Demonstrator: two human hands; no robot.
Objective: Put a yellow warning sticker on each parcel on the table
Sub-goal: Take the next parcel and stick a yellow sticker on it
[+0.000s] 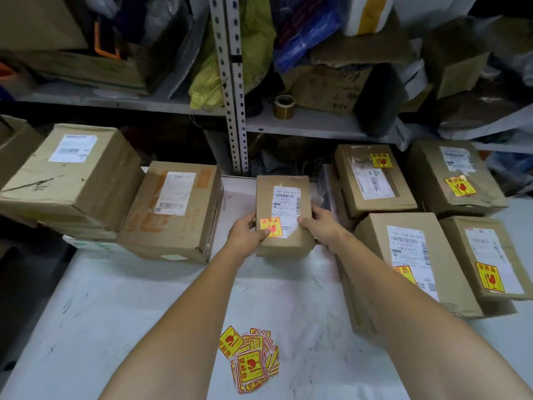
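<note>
Tabletop [144, 298]: left hand [245, 232], right hand [323, 226] clasp parcel [284, 197].

At the centre of the frame the left grip [245, 230] and right grip [320, 223] hold a small parcel [284, 203] by its near corners, thumbs on top. The left thumb touches a yellow sticker [270, 225] on its label. A heap of loose stickers [251, 359] lies lower centre on the white surface [115, 298]. Four stickered parcels [412, 255] fill the right side. Two white-labelled boxes [173, 209] sit left.
</note>
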